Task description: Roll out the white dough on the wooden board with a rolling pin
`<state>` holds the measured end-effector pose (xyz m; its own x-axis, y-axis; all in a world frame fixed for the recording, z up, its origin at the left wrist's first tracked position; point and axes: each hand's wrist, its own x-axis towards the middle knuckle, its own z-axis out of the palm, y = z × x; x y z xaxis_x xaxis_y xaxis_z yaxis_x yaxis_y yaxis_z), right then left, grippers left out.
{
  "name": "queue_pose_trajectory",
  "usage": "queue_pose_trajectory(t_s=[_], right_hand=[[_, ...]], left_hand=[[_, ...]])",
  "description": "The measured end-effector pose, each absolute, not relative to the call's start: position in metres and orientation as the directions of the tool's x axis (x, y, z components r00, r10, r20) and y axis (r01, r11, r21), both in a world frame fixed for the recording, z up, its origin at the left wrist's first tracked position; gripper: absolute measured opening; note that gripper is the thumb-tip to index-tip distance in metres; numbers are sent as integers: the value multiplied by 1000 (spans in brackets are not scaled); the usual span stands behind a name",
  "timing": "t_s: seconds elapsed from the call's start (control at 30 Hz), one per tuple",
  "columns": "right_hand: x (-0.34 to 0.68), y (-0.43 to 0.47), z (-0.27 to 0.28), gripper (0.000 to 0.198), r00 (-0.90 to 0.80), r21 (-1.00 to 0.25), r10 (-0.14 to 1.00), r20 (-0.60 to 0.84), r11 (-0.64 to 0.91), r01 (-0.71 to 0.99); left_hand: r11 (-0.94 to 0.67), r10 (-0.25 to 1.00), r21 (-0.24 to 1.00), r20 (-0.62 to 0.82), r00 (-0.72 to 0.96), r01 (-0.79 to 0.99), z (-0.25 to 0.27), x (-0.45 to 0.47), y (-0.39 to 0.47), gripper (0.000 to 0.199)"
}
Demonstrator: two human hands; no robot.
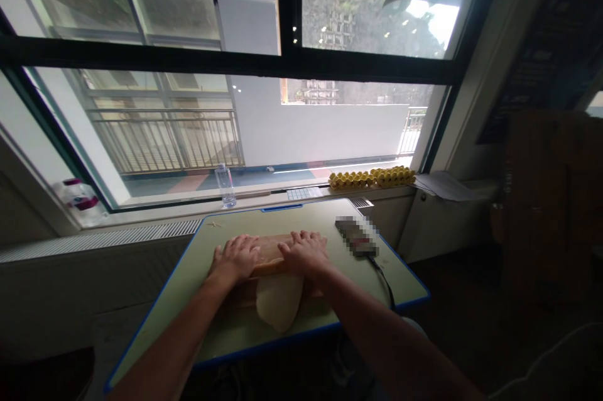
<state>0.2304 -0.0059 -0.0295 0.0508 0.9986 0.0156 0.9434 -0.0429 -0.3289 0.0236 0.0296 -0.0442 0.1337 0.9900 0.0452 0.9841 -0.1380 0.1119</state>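
Observation:
A wooden rolling pin lies crosswise over a wooden board, its ends covered by my hands. My left hand rests palm-down on the pin's left part, fingers stretched forward over the board. On the right part, my right hand lies palm-down too, its fingers forward and its thumb pointing inward. Both hands look open, pressing from above rather than wrapped round the pin. From under the pin, a pale flat sheet of dough spreads toward me, past the board's near edge.
The pale green table has a blue rim. A blurred-out dark object with a strap lies at its right. Along the windowsill stand a clear bottle, yellow egg trays and papers. Cardboard boxes are at right.

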Motion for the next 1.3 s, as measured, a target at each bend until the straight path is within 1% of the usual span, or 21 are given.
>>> queue_pose_trajectory(t_s=[0.07, 0.13, 0.3, 0.4, 0.5, 0.7, 0.83, 1.03, 1.17, 1.3], right_hand=[[232, 5, -28, 73, 56, -331, 998, 3, -52, 942], [233, 14, -29, 71, 59, -338, 997, 41, -42, 940], [235, 29, -34, 71, 76, -380, 993, 88, -38, 924], [236, 37, -34, 72, 85, -411, 991, 102, -36, 911], [238, 46, -33, 74, 83, -429, 994, 64, -48, 902], [240, 64, -33, 75, 96, -397, 994, 53, -67, 915], [240, 67, -33, 73, 98, -379, 995, 30, -79, 922], [239, 52, -34, 69, 112, -371, 992, 58, -82, 925], [237, 34, -34, 66, 94, -341, 994, 56, -69, 938], [233, 15, -32, 64, 68, -309, 996, 60, -46, 950]], left_hand=[[-110, 993, 113, 45, 106, 987, -41, 26, 39, 60], [-98, 994, 111, 62, 92, 989, -39, 28, 45, 59], [-121, 982, 81, 154, 108, 989, -33, 31, 57, 53], [-113, 982, 67, 160, 101, 991, -29, 33, 63, 52], [-105, 980, 81, 176, 89, 991, -25, 35, 69, 52], [-50, 988, 82, 150, 37, 995, -23, 40, 82, 52], [-55, 989, 75, 143, 44, 996, -24, 40, 89, 52], [-91, 987, 104, 142, 76, 990, -31, 35, 82, 51], [-123, 990, 95, 84, 115, 988, -33, 32, 66, 52], [-128, 992, 91, 25, 127, 988, -32, 29, 46, 60]])
